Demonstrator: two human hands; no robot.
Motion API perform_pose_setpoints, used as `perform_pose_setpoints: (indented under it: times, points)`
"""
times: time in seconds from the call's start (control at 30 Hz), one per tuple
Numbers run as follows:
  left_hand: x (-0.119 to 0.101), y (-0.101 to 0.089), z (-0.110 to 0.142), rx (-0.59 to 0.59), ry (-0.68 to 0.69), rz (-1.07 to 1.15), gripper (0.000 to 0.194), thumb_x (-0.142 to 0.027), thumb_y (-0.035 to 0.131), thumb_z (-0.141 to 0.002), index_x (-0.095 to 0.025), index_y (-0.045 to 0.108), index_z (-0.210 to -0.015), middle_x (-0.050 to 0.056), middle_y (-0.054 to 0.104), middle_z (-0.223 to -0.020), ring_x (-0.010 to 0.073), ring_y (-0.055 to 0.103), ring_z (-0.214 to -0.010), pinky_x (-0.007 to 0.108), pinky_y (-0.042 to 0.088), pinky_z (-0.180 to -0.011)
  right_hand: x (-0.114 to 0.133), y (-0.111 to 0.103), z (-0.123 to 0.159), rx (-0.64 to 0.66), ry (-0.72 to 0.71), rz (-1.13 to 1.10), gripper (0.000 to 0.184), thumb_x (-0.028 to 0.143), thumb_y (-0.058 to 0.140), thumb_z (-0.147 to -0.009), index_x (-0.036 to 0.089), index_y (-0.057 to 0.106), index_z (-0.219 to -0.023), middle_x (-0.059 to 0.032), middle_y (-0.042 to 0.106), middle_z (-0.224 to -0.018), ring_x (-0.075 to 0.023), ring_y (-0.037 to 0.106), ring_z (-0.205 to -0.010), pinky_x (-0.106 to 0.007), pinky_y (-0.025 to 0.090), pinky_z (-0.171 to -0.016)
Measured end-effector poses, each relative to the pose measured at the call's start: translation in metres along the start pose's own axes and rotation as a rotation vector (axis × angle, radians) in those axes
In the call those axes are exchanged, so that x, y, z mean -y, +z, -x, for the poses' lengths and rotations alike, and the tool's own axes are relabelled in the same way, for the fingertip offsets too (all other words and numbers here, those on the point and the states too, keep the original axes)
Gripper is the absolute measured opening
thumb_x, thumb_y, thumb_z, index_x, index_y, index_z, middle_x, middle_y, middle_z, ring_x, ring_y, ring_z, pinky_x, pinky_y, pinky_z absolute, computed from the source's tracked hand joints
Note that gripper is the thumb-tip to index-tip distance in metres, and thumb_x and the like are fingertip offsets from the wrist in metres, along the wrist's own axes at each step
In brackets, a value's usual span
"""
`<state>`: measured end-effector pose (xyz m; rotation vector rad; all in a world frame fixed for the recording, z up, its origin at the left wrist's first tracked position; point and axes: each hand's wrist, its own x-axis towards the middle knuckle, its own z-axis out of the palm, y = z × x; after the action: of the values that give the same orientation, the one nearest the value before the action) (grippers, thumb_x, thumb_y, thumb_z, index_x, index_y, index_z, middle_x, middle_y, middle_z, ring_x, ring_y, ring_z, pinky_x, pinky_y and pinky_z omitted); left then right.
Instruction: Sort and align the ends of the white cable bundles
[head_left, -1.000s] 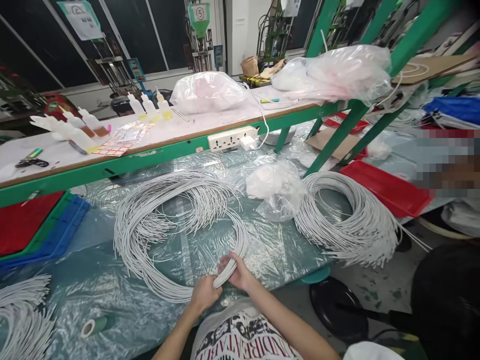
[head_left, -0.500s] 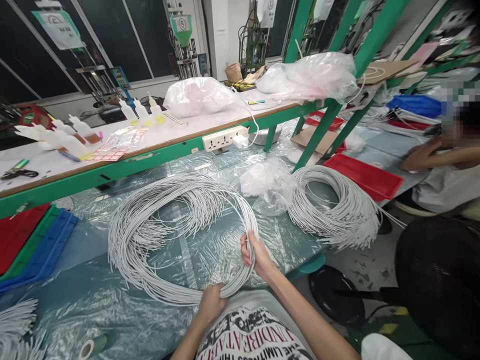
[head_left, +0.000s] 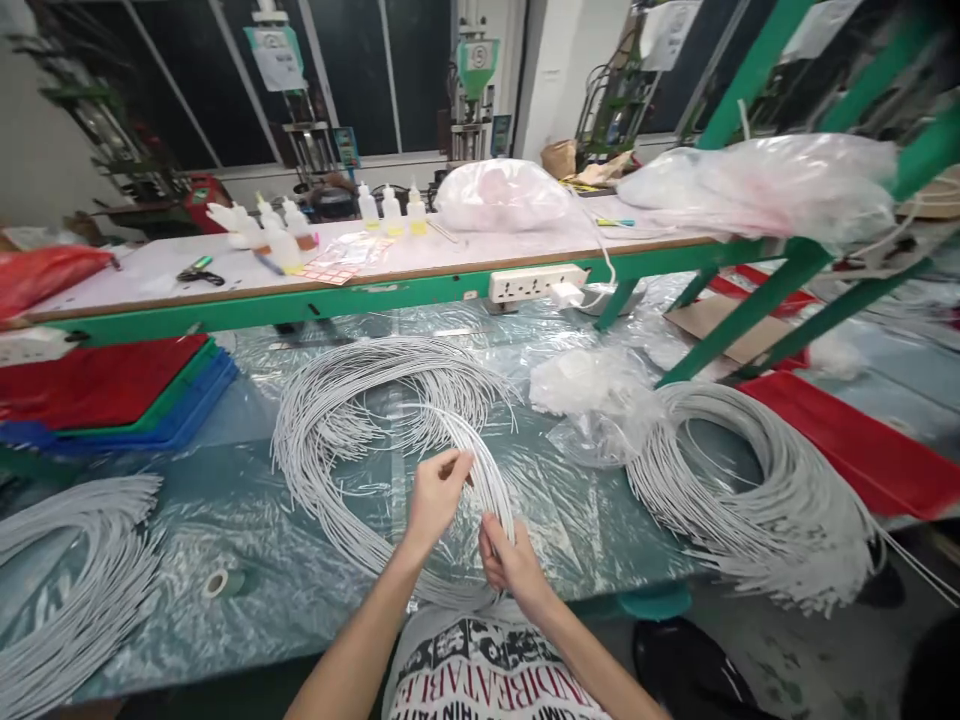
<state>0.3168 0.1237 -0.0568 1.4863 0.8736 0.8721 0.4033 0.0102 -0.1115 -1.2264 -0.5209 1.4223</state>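
Note:
A big loose coil of thin white cables lies on the plastic-covered table in front of me. My left hand pinches a few strands near the coil's right side, fingers closed on them. My right hand sits just below and right of it, fingers wrapped round the same bunch of cables at the coil's near right edge. The cables arc up between the two hands.
A second white cable coil lies at right, a third bundle at far left. A tape roll sits near the front edge. Crumpled plastic bags, stacked coloured trays, a red tray and a green-framed shelf with bottles surround them.
My left hand rose from the coil's near edge to pinch strands higher up. My right hand slid down toward me along the bunch. The view swung left; the person at right is out of view.

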Motion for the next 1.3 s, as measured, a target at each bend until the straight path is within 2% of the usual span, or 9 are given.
perform_pose_setpoints:
  times: [0.07, 0.2, 0.53, 0.67, 0.77, 0.97, 1.13, 1.23, 1.3]
  points:
    - [-0.003, 0.006, 0.005, -0.02, 0.001, 0.002, 0.051, -0.057, 0.056, -0.088, -0.016, 0.052, -0.059, -0.002, 0.048, -0.056, 0.0103, 0.042, -0.056, 0.022, 0.032, -0.054, 0.0, -0.002, 0.002, 0.009, -0.014, 0.004, 0.067, 0.084, 0.063, -0.066, 0.02, 0.044, -0.058, 0.0099, 0.024, -0.036, -0.005, 0.021, -0.03, -0.021, 0.021, -0.033]
    - [-0.004, 0.01, 0.016, 0.078, -0.01, -0.01, 0.052, -0.055, 0.054, -0.09, -0.015, 0.051, -0.058, -0.002, 0.047, -0.055, 0.0101, 0.041, -0.056, 0.023, 0.03, -0.055, 0.002, -0.007, 0.003, 0.009, -0.039, 0.021, 0.067, 0.084, 0.06, -0.069, 0.02, 0.044, -0.057, 0.008, 0.028, -0.035, -0.0058, 0.025, -0.029, -0.021, 0.019, -0.032]
    - [-0.021, -0.001, 0.027, 0.23, -0.014, -0.155, 0.052, -0.052, 0.051, -0.091, -0.017, 0.037, -0.055, -0.003, 0.032, -0.057, 0.0099, 0.03, -0.058, 0.026, 0.023, -0.056, 0.006, -0.006, 0.005, 0.04, -0.037, -0.012, 0.066, 0.082, 0.062, -0.069, 0.021, 0.043, -0.057, 0.0089, 0.025, -0.035, -0.0054, 0.02, -0.03, -0.022, 0.018, -0.034]
    - [-0.024, -0.004, 0.019, 0.068, -0.012, -0.028, 0.045, -0.053, 0.055, -0.089, -0.015, 0.057, -0.065, -0.001, 0.052, -0.062, 0.0117, 0.046, -0.061, 0.023, 0.034, -0.059, 0.007, -0.005, 0.008, 0.077, -0.022, -0.007, 0.066, 0.082, 0.063, -0.068, 0.021, 0.042, -0.057, 0.0093, 0.023, -0.036, -0.0055, 0.019, -0.031, -0.023, 0.017, -0.035]
    - [-0.025, -0.004, 0.009, -0.079, -0.005, 0.067, 0.042, -0.054, 0.063, -0.084, -0.014, 0.063, -0.068, -0.001, 0.054, -0.06, 0.0109, 0.047, -0.057, 0.022, 0.036, -0.056, 0.004, -0.005, 0.009, 0.078, -0.016, 0.007, 0.065, 0.082, 0.064, -0.067, 0.022, 0.041, -0.058, 0.0094, 0.023, -0.038, -0.0058, 0.019, -0.033, -0.023, 0.016, -0.036]
    - [-0.024, 0.001, 0.005, -0.114, -0.042, 0.149, 0.046, -0.055, 0.068, -0.08, -0.014, 0.06, -0.061, -0.001, 0.053, -0.051, 0.0094, 0.045, -0.047, 0.021, 0.034, -0.047, -0.004, -0.006, 0.009, 0.003, 0.001, -0.004, 0.067, 0.085, 0.064, -0.065, 0.022, 0.04, -0.059, 0.0092, 0.022, -0.038, -0.006, 0.017, -0.034, -0.024, 0.016, -0.037]
    - [-0.019, 0.006, 0.01, -0.189, -0.055, 0.17, 0.044, -0.055, 0.068, -0.08, -0.014, 0.063, -0.064, 0.002, 0.059, -0.057, 0.0125, 0.054, -0.054, 0.022, 0.043, -0.054, -0.005, -0.007, 0.008, -0.059, 0.005, -0.026, 0.069, 0.088, 0.061, -0.063, 0.022, 0.041, -0.058, 0.0093, 0.022, -0.037, -0.0053, 0.016, -0.033, -0.023, 0.016, -0.036]
    - [-0.015, 0.013, 0.012, -0.194, -0.151, 0.344, 0.042, -0.056, 0.07, -0.078, -0.016, 0.057, -0.073, 0.002, 0.061, -0.063, 0.0131, 0.056, -0.054, 0.024, 0.046, -0.056, -0.006, -0.005, 0.01, -0.093, 0.001, -0.009, 0.069, 0.088, 0.061, -0.062, 0.022, 0.042, -0.059, 0.0091, 0.023, -0.036, -0.0056, 0.018, -0.032, -0.023, 0.016, -0.036]
    - [-0.014, 0.019, 0.012, -0.191, -0.244, 0.557, 0.042, -0.055, 0.071, -0.076, -0.019, 0.051, -0.078, -0.004, 0.054, -0.059, 0.0096, 0.048, -0.047, 0.022, 0.042, -0.05, -0.006, -0.002, 0.011, -0.108, 0.008, 0.026, 0.07, 0.09, 0.06, -0.06, 0.022, 0.043, -0.059, 0.0082, 0.025, -0.036, -0.006, 0.02, -0.031, -0.024, 0.016, -0.036]
